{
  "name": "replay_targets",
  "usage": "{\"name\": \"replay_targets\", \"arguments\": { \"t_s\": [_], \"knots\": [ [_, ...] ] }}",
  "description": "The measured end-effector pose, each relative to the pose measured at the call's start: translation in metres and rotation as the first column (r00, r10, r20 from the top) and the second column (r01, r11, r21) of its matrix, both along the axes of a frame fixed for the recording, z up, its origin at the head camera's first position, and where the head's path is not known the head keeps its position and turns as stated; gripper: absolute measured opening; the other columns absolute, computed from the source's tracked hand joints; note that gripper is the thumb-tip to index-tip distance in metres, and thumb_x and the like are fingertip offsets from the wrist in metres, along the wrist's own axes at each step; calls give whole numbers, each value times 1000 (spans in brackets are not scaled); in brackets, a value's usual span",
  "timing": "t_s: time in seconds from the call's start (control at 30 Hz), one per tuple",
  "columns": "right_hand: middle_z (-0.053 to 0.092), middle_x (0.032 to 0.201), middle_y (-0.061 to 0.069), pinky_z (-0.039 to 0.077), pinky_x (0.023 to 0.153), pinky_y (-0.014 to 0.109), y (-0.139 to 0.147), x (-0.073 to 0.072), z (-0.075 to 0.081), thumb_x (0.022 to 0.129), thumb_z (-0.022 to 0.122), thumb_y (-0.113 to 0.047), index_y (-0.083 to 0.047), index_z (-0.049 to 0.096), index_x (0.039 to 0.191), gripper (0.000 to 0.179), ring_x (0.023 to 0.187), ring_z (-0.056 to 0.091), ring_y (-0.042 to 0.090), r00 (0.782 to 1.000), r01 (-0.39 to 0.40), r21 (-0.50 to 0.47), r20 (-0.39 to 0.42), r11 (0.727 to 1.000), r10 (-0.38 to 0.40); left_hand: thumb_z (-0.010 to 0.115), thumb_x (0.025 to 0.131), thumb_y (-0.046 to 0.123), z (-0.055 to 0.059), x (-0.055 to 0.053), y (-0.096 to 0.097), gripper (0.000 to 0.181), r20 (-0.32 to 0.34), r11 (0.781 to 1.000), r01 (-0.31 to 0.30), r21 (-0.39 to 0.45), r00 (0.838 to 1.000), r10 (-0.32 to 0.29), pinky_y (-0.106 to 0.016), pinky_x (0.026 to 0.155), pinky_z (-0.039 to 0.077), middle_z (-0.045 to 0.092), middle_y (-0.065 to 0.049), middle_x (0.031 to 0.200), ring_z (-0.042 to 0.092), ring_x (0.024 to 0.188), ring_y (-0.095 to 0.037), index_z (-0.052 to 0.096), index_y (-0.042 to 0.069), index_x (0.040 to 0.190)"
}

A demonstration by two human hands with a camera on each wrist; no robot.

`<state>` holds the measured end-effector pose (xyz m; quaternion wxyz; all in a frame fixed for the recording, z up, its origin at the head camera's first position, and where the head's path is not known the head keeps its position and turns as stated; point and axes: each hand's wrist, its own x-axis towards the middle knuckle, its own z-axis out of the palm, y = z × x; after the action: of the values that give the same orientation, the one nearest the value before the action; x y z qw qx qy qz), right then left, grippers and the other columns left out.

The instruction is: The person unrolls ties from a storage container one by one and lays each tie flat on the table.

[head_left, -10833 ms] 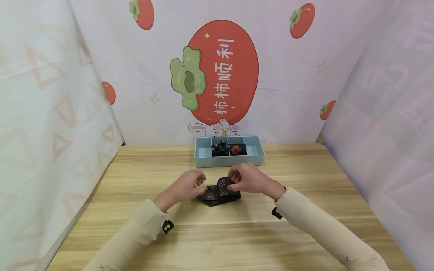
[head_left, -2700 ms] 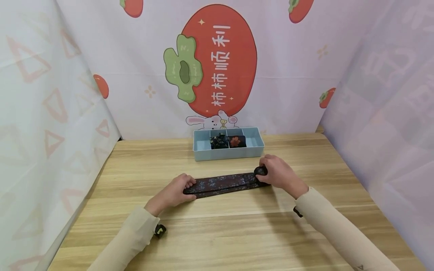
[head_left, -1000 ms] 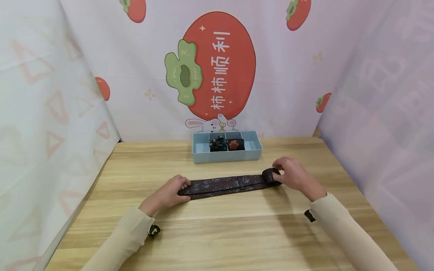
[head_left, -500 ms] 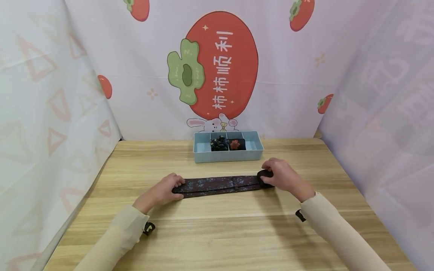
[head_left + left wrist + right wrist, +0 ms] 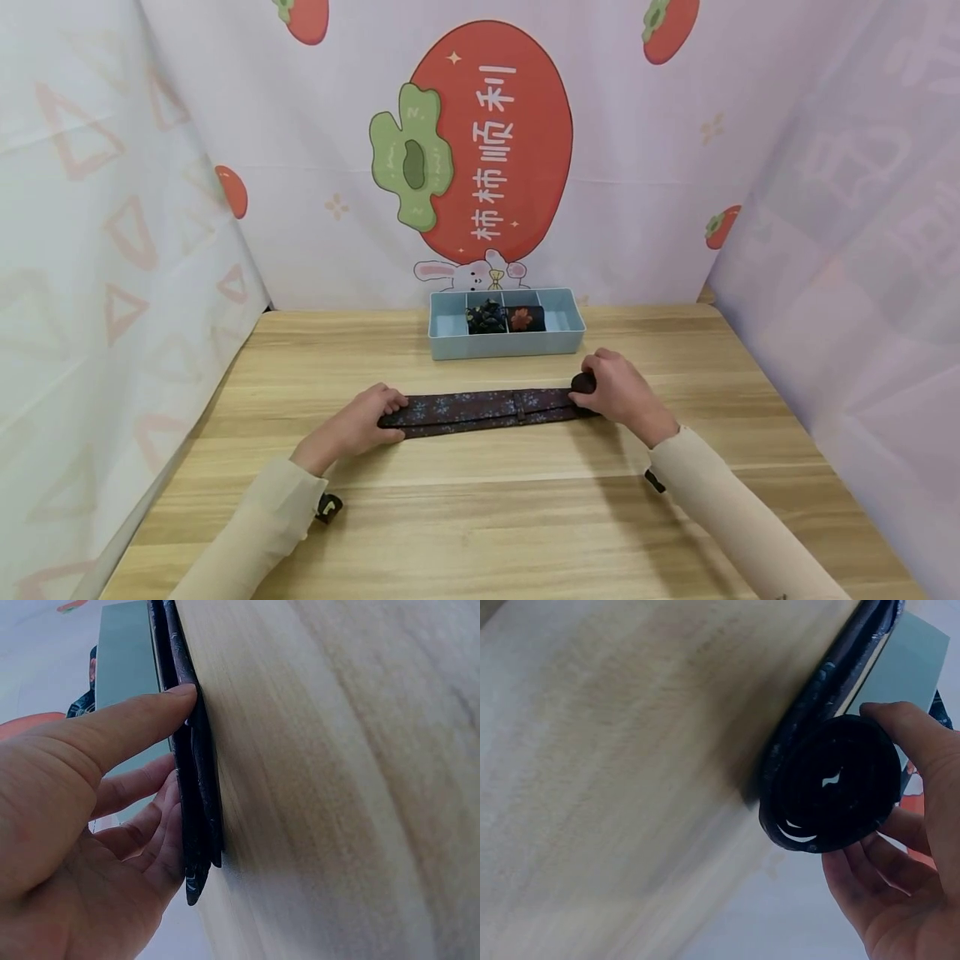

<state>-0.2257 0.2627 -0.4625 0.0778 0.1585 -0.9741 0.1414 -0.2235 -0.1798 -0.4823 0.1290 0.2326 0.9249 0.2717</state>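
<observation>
A dark necktie point(image 5: 465, 410) with small blue flowers lies lengthwise across the table, its back side with the narrow loop facing up. My left hand point(image 5: 352, 423) holds its left end; in the left wrist view the thumb lies along one edge and the fingers bend at the other. At the right end the tie is wound into a roll point(image 5: 832, 784), whose spiral layers show in the right wrist view. Around that roll my right hand point(image 5: 621, 390) curls its thumb and fingers, covering most of it in the head view.
Behind the tie stands a light blue box point(image 5: 506, 344) with several compartments. Its middle ones hold a dark patterned rolled cloth point(image 5: 486, 317) and a dark roll with an orange flower point(image 5: 522, 318). A printed curtain point(image 5: 637, 167) hangs behind the wooden table point(image 5: 480, 517).
Since the earliest frame the tie has gone from a bunched fold to a straight length with a rolled right end. Lately my right hand has shifted left with the roll; the left hand stays nearly still.
</observation>
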Motion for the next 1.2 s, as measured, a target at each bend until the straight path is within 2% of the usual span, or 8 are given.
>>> {"name": "replay_targets", "arguments": {
  "t_s": [0.17, 0.47, 0.77, 1.07, 1.2],
  "knots": [
    [67, 96, 12, 56, 75, 43, 6, 0, 0, 81, 90, -24, 0, 73, 99, 34, 81, 61, 23, 1000, 27, -17, 9, 999, -27, 83, 92, 14, -1, 0, 0, 46, -10, 1000, 1, -3, 1000, -1, -48, 101, 55, 63, -13, 120, 62, 109, -25, 65, -4, 130],
    [72, 98, 16, 56, 74, 44, 26, 3, 8, 85, 85, -20, 1, 74, 100, 28, 84, 66, 25, 997, 50, -68, 69, 996, -46, 84, 91, 12, 0, 0, 2, 46, 1, 1000, -4, -5, 1000, 4, -48, 102, 54, 63, -13, 120, 62, 110, -25, 65, -4, 129],
    [74, 104, 20, 58, 81, 52, 47, 3, 15, 89, 78, -17, 5, 74, 108, 29, 91, 69, 31, 986, 100, -108, 142, 989, -84, 84, 90, 11, 0, 0, 2, 45, -3, 1000, -3, 2, 1000, 3, -49, 101, 54, 63, -14, 119, 62, 109, -25, 65, -5, 129],
    [74, 96, 21, 57, 80, 53, 75, 6, 9, 90, 73, -13, 9, 74, 106, 27, 87, 68, 33, 989, 131, -113, 85, 985, -122, 83, 91, 13, 1, -1, 2, 46, -2, 1000, -3, -3, 1000, 3, -48, 102, 55, 63, -14, 120, 62, 110, -26, 65, -4, 130],
    [75, 99, 24, 58, 82, 55, 82, 7, 9, 92, 74, -13, 9, 74, 107, 27, 90, 70, 36, 988, 137, -139, 87, 981, -126, 84, 91, 13, 0, 0, 2, 46, -1, 1000, -8, -5, 1000, 8, -48, 102, 55, 63, -13, 120, 63, 110, -25, 65, -4, 129]
  ]
}}
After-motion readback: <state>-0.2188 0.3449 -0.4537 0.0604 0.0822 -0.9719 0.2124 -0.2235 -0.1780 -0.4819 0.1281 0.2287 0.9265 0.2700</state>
